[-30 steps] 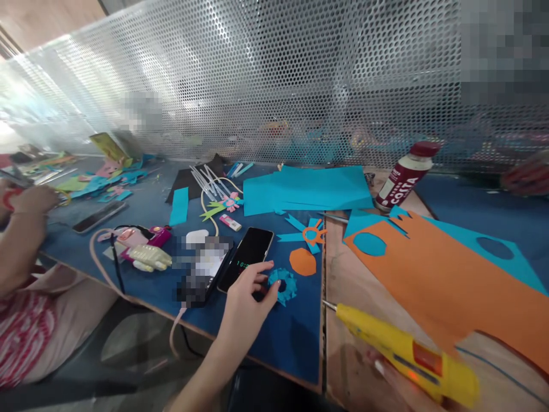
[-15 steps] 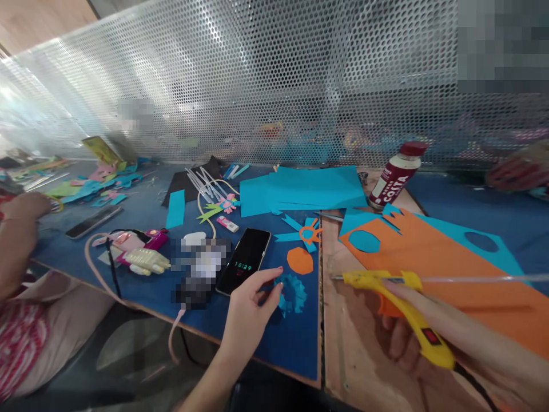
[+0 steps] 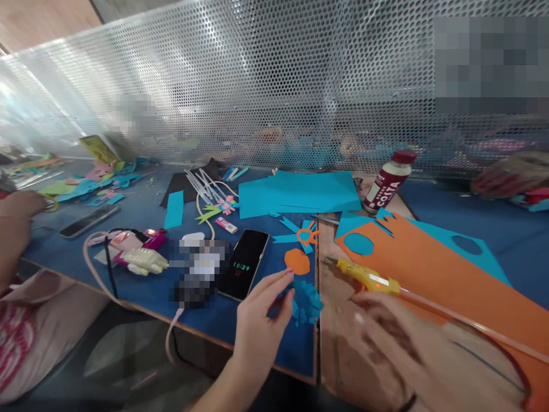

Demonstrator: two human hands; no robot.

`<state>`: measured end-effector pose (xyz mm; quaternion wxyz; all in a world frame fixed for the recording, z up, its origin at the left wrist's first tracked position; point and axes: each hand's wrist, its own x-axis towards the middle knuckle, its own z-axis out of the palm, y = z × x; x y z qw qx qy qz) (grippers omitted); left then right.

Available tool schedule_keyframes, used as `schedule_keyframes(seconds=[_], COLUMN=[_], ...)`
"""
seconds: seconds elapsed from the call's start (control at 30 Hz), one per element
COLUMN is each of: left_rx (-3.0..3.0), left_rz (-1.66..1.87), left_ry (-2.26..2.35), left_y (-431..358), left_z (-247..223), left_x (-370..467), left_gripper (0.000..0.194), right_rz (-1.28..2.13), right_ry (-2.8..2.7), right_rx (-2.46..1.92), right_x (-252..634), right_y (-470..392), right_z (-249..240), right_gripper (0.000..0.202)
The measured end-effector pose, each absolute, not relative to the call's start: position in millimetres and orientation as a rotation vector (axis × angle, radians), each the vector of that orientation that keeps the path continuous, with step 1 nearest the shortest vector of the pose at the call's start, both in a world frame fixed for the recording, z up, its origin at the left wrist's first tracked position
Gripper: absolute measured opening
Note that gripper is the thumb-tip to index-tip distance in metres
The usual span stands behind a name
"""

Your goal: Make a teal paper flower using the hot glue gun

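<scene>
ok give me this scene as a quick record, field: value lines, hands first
left hand: pinching the edge of a fringed blue paper piece
right hand: blurred, beside the yellow glue gun; grip unclear
beyond the fringed piece: orange paper disc, then an orange ring cutout with blue strips
left of these: dark phone reading 10:29
right side: large orange sheet with an oval hole
back right: capped Costa bottle
far left: another person's hand

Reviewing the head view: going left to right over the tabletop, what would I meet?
Grey phone → light-blue paper strip → phone showing 10:29 → fringed blue paper → yellow glue gun
</scene>
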<state>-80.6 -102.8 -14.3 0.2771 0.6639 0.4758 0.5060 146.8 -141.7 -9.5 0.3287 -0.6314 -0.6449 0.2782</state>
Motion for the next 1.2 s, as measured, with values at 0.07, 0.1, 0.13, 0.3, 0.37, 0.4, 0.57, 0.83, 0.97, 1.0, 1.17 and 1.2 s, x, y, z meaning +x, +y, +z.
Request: schedule_keyframes(seconds=[0.07, 0.1, 0.13, 0.3, 0.37, 0.4, 0.57, 0.83, 0.97, 1.0, 1.17, 1.2], left_rx=[1.882, 1.926, 1.961, 2.030, 2.037, 2.034, 1.979, 1.804, 1.472, 1.412, 1.302, 1.286], left_rz=[1.406, 1.421, 1.432, 1.470, 1.459, 1.443, 1.353, 1.290, 1.251, 1.255, 1.218, 1.202], left_ry=[1.285, 1.287, 1.289, 1.279, 1.268, 1.263, 1.243, 1.236, 1.134, 1.111, 1.099, 1.098], left_y=[-106.8, -108.2, -109.2, -108.3, -107.2, -106.9, -107.4, -110.7, -106.8, -105.5, -101.8, -101.6], left_z=[-12.7, -12.1, -11.8, -12.6, -12.8, -12.8, -13.3, -22.6, -23.7, -23.5, -23.0, -22.9], left_x=[-74.0, -71.2, -68.8, -63.7, -64.9, -66.0, -70.5, -66.3, -66.9, -67.3, -69.7, -69.9], left_gripper=[0.028, 0.029, 0.029, 0.029, 0.030, 0.030, 0.028, 0.030, 0.029, 0.029, 0.022, 0.022], right_rz=[0.842, 0.914, 0.966, 1.175, 1.282, 1.324, 1.322, 1.413, 1.400, 1.372, 1.289, 1.254], right_ry=[-1.710, -1.726, -1.724, -1.664, -1.601, -1.567, -1.520, -1.436, -1.449, -1.471, -1.550, -1.591], right_rx=[-1.606, -1.578, -1.559, -1.422, -1.317, -1.287, -1.377, -1.273, -1.312, -1.323, -1.274, -1.283], right_x=[129.2, 121.2, 114.4, 101.8, 103.6, 104.9, 107.9, 105.4, 108.2, 109.0, 112.5, 113.1], right_y=[-137.3, -134.0, -130.3, -114.6, -112.2, -111.7, -113.1, -116.2, -115.8, -115.6, -115.0, -114.9], right_z=[0.3, 4.6, 7.9, 3.8, -0.9, -2.1, -0.8, -2.5, 3.6, 4.9, 5.2, 4.8], right_gripper=[0.041, 0.040, 0.039, 0.021, 0.017, 0.019, 0.027, 0.026, 0.045, 0.050, 0.038, 0.033])
